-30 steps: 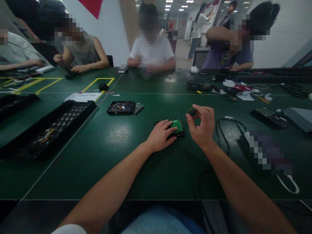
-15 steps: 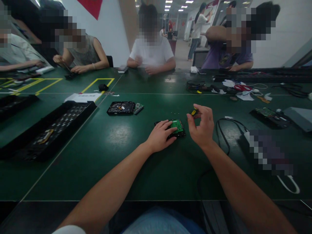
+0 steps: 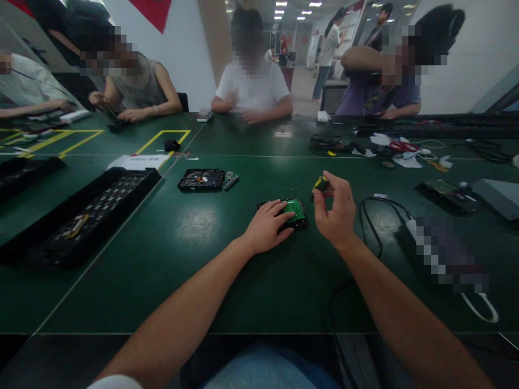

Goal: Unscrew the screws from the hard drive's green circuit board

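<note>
A hard drive (image 3: 300, 220) with a green circuit board lies on the table in front of me. My left hand (image 3: 267, 227) rests over its left part, fingers stretched out across the board and the thumb apart at the near edge. Just right of the drive, my right hand (image 3: 336, 208) pinches the yellow and black handle of a small screwdriver (image 3: 320, 185) between thumb and fingers. Its handle leans, and the thin shaft points down toward the drive's right edge; the tip is too small to make out. Several tiny screws (image 3: 291, 189) lie just beyond the drive.
Another hard drive (image 3: 200, 179) lies left with a loose circuit board (image 3: 231, 180) beside it. A long black tray (image 3: 133, 189) stands further left. To the right are a black cable (image 3: 371, 201), a further drive (image 3: 450, 195) and a grey box (image 3: 500, 195). People sit across the table.
The screwdriver handle has turned in my right fingers and shows more of its yellow side. My left hand and the hard drive have stayed in place.
</note>
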`<control>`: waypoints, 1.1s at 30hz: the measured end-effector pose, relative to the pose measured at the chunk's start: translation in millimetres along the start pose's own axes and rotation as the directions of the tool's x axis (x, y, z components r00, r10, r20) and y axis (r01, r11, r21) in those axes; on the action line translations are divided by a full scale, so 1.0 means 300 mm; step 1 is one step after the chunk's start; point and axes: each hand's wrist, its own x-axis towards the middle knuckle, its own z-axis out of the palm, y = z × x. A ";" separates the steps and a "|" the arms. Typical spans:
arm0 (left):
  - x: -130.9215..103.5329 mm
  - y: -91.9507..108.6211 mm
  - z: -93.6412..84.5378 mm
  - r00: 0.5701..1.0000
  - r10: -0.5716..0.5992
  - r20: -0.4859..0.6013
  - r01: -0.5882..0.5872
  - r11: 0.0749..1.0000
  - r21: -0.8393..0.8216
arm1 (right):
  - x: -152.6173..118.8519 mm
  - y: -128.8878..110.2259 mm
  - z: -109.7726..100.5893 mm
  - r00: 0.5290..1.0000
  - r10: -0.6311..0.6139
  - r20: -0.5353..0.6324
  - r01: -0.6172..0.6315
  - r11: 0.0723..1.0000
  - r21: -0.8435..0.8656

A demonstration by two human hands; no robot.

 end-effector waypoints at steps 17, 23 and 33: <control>0.000 0.003 -0.009 1.000 0.002 -0.004 -0.002 1.000 -0.012 | -0.004 -0.004 0.004 1.000 0.012 0.024 -0.011 1.000 -0.012; 0.000 0.000 -0.005 1.000 0.003 0.000 -0.003 1.000 -0.011 | -0.001 -0.010 0.001 1.000 -0.002 0.013 0.002 1.000 -0.022; 0.000 -0.001 -0.007 1.000 0.011 -0.004 -0.011 1.000 0.003 | -0.003 -0.006 0.000 1.000 -0.009 -0.007 0.009 0.999 -0.044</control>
